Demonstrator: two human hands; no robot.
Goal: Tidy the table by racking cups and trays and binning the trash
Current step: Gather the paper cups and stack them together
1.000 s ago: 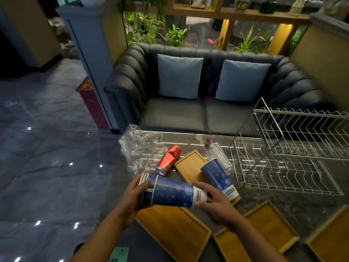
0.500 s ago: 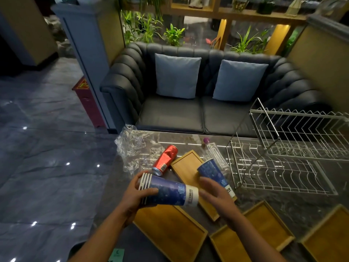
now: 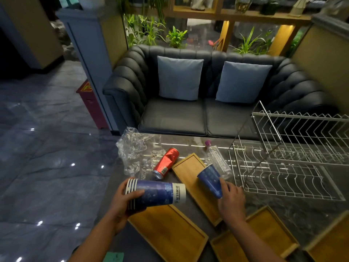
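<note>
Left hand [image 3: 124, 205] and right hand [image 3: 230, 201] sit low in the frame's middle, left of the wire rack [image 3: 283, 167], which stands unfilled on the bench [image 3: 294, 210]. Four wooden trays [image 3: 170, 231] lie flat around them, not yet racked; plastic wrap [image 3: 136, 150] is crumpled above. My left hand is wrapped round the stack of cups [image 3: 156, 192], held sideways to take another. My right hand clasps a single cup [image 3: 209, 179] by its base, mouth tilted leftwards, I think for nesting. A red can [image 3: 166, 162] and clear bottle [image 3: 217, 160] await binning.
</note>
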